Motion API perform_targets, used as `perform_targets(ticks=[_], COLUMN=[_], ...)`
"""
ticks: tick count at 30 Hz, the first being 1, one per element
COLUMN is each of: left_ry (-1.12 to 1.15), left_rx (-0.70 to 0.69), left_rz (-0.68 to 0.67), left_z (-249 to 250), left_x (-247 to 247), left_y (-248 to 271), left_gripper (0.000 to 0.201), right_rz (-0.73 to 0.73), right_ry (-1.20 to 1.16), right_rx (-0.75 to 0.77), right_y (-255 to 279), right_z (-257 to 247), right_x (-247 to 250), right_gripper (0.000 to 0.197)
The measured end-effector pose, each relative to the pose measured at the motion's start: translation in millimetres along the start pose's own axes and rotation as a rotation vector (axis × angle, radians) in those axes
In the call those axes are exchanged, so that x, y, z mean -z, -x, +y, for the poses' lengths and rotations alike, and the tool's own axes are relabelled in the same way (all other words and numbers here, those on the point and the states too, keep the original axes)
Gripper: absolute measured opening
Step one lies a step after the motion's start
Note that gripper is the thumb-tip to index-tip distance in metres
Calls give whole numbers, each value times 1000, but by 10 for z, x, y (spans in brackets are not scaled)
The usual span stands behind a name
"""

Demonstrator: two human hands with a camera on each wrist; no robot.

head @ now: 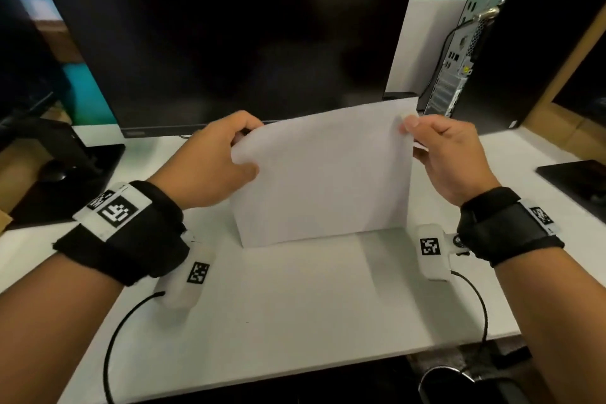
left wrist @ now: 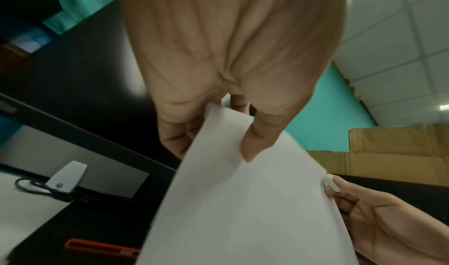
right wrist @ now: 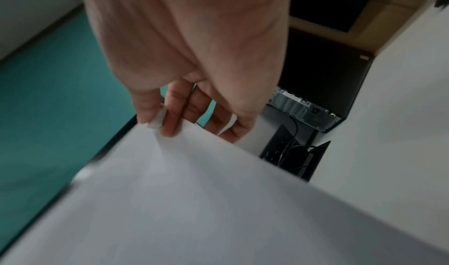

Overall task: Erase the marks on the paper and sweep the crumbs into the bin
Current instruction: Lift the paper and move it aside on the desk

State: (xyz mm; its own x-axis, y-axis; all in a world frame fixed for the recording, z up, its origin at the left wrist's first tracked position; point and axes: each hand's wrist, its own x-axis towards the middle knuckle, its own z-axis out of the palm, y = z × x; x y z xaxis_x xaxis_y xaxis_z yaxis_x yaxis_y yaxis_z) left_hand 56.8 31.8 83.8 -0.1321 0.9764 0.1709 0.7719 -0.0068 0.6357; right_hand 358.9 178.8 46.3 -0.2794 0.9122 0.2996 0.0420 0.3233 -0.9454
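A white sheet of paper (head: 321,180) stands upright on its lower edge on the white desk (head: 295,305), in front of the monitor. No marks show on the side facing me. My left hand (head: 226,154) grips the sheet's upper left edge, with the thumb on the near face (left wrist: 250,146) and the fingers behind. My right hand (head: 449,154) pinches the upper right corner. A small white eraser (left wrist: 330,182) sits between its thumb and forefinger against the paper (right wrist: 218,202); the eraser (right wrist: 156,120) also shows in the right wrist view. No crumbs are visible.
A dark monitor (head: 229,29) stands close behind the sheet. A black computer tower (head: 511,56) is at the back right and a black stand (head: 65,157) at the left. A round dark bin (head: 449,384) sits below the desk's front edge, at the right.
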Motion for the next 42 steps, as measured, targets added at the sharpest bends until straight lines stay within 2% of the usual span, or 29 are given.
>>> perform_targets(ticks=[4, 11, 14, 18, 19, 20, 21, 24, 25, 27, 31, 34, 38, 39, 40, 41, 42], left_ry=[49, 74, 92, 150, 188, 235, 277, 398, 432, 458, 575, 670, 591, 559, 521, 457, 381], left_rx=[-3, 44, 63, 199, 262, 334, 412, 622, 678, 765, 1009, 1108, 1115, 1098, 1083, 1082, 1096], left_rz=[72, 189, 251, 361, 397, 431, 466, 603, 639, 683, 772, 861, 913, 924, 926, 913, 862], left_z=[20, -11, -84, -371, -478, -582, -674, -924, -1001, -1137, -1441, -1586, -1574, -1595, -1578, -1588, -1580], left_x=[71, 122, 236, 472, 521, 556, 579, 606, 616, 638, 688, 747, 759, 745, 731, 726, 729], left_y=[-48, -58, 11, 207, 281, 367, 460, 726, 815, 993, 1269, 1433, 1619, 1662, 1694, 1731, 1761], left_gripper=[37, 20, 18, 12, 11, 11, 13, 17, 15, 10, 23, 24, 31, 25, 11, 14, 33], right_rz=[-16, -38, -72, 157, 165, 97, -34, -522, -640, -787, -922, -1020, -1092, -1100, -1109, -1116, -1114], right_ry=[102, 135, 256, 398, 438, 465, 473, 527, 567, 622, 613, 655, 624, 605, 591, 581, 574], right_rx=[124, 176, 195, 323, 365, 379, 349, 89, 42, 12, -20, 9, -62, -98, -132, -156, -176], right_y=[-13, -80, -126, -128, -98, -68, -27, 63, 83, 136, 281, 388, 497, 516, 528, 528, 523], right_z=[-148, -250, -230, -326, -367, -389, -412, -366, -312, -197, -112, -152, -117, -86, -54, -17, 5], right_x=[73, 86, -72, -512, -659, -828, -1015, -1623, -1838, -2284, -3102, -3558, -3956, -4023, -4073, -4111, -4129], right_gripper=[17, 20, 24, 23, 26, 31, 35, 38, 37, 36, 39, 32, 20, 21, 23, 24, 24])
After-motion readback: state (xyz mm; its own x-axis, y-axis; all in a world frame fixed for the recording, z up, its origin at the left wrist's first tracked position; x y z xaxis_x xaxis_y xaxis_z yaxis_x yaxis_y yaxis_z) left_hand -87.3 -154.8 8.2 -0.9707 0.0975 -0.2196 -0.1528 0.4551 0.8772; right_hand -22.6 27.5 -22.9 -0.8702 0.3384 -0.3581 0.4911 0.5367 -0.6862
